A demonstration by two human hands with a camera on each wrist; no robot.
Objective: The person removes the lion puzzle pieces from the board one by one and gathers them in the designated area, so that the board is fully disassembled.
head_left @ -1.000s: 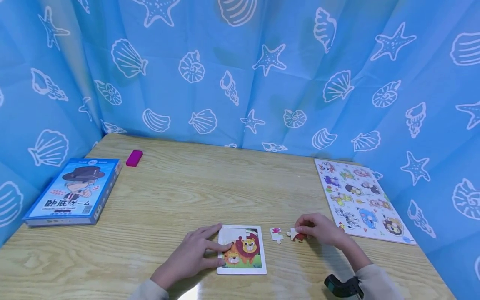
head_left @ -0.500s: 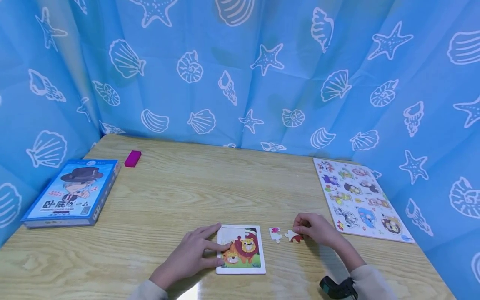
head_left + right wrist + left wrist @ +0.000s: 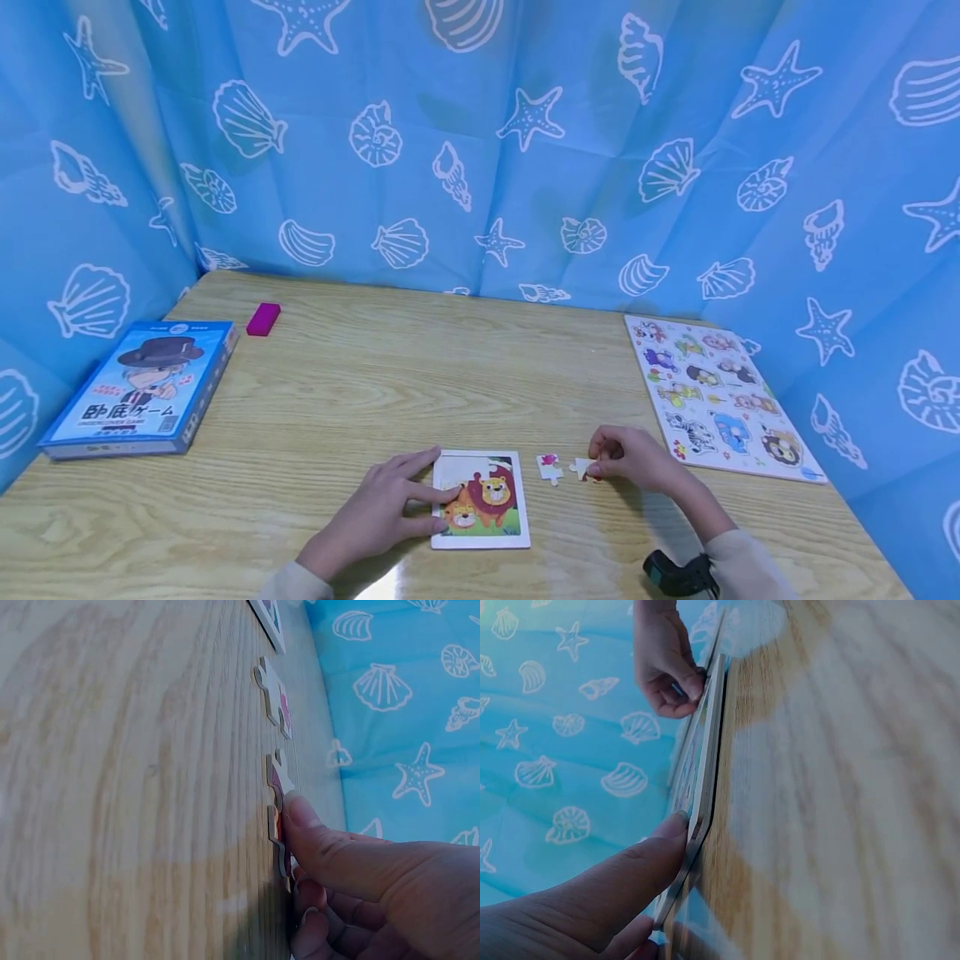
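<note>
Left hand (image 3: 386, 508) lay spread, fingers straight against the tray (image 3: 483, 542), right hand (image 3: 636, 460) arched low, thumb and curled fingers pinched a piece (image 3: 274, 829).

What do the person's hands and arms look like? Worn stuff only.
Left hand and right hand: no gloves or rings visible. Left sleeve and right sleeve: pale greyish-beige, plain. Black device with a dark green patch by the right cuff; none visible at the left.
</note>
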